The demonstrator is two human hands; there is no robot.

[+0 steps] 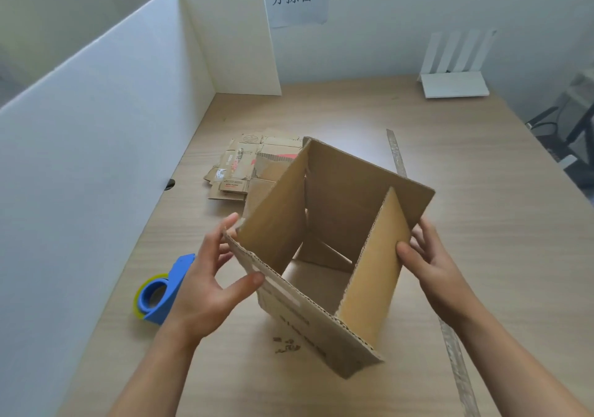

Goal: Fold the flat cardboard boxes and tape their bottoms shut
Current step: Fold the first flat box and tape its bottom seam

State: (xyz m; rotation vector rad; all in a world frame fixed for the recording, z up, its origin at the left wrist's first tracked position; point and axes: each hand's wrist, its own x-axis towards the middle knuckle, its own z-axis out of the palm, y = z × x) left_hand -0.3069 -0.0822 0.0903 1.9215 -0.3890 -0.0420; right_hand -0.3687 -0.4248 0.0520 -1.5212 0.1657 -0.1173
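A brown cardboard box (337, 210) is opened into a square tube and held above the table, its open end facing me. My left hand (212, 275) grips the near left corner, thumb on the outer flap. On the right side, my right hand (430, 255) pinches a flap that stands edge-on. A stack of flat cardboard boxes (244, 169) lies behind it on the table. To the left of my left wrist lies a blue tape dispenser (160, 291) with a yellowish roll.
A white partition board (106, 146) walls off the table's left side and back corner. A white router (453, 69) stands at the back right. Two strips of clear tape (397, 153) lie along the wooden table (482, 175) on the right. Small cardboard crumbs (287, 346) lie near the front.
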